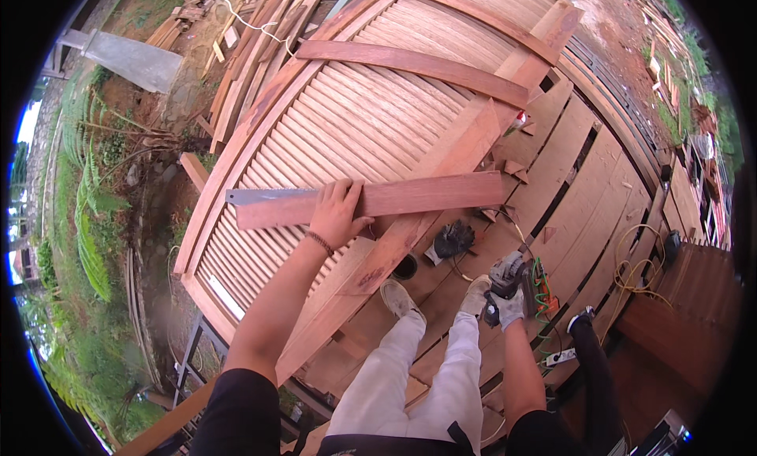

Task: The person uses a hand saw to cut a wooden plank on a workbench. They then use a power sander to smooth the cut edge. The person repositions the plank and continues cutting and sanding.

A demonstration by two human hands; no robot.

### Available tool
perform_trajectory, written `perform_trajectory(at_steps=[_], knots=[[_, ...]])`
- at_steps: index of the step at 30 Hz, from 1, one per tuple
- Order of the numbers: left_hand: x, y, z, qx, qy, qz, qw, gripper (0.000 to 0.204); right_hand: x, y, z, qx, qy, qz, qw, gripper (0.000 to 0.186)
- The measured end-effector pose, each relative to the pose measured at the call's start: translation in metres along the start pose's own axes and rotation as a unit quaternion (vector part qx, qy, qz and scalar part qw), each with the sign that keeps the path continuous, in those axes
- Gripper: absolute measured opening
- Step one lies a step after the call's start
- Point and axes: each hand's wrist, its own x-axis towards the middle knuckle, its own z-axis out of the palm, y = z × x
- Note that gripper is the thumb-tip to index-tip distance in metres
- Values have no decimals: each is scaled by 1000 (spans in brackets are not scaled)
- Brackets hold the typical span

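Note:
My bare left hand (339, 212) grips a reddish wooden board (434, 193) from above, its thumb on the near edge. A toothed metal saw blade (264, 195) shows along the board's far edge at the left; the hand and board hide the rest of it. Under the board lies a large slatted wooden panel (307, 133) with a wide frame. Down at the right, my gloved right hand (509, 305) is closed around a grey and black power tool (507, 273), whose exact kind I cannot make out.
Beside my shoes, a black tool (453, 239) lies on the plank floor (587, 196). A green coiled hose (541, 279), a white power strip (561, 357) and yellow cord (627, 267) are at the right. Another person's black-trousered leg (593, 377) stands there. Loose timber (256, 62) lies at the far left.

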Motion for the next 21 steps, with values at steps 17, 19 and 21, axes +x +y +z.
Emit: perform_trajectory(at_steps=[17, 19, 21], knots=[[68, -44, 10, -10, -69, -8, 998, 79, -50, -10, -31, -195, 56, -130, 970, 66], [76, -47, 5, 17, -77, 6, 997, 79, -42, -9, -54, -154, 23, -59, 986, 70], [82, -48, -3, 49, -101, 6, 994, 79, -35, 2, -70, -87, 19, -55, 994, 74]])
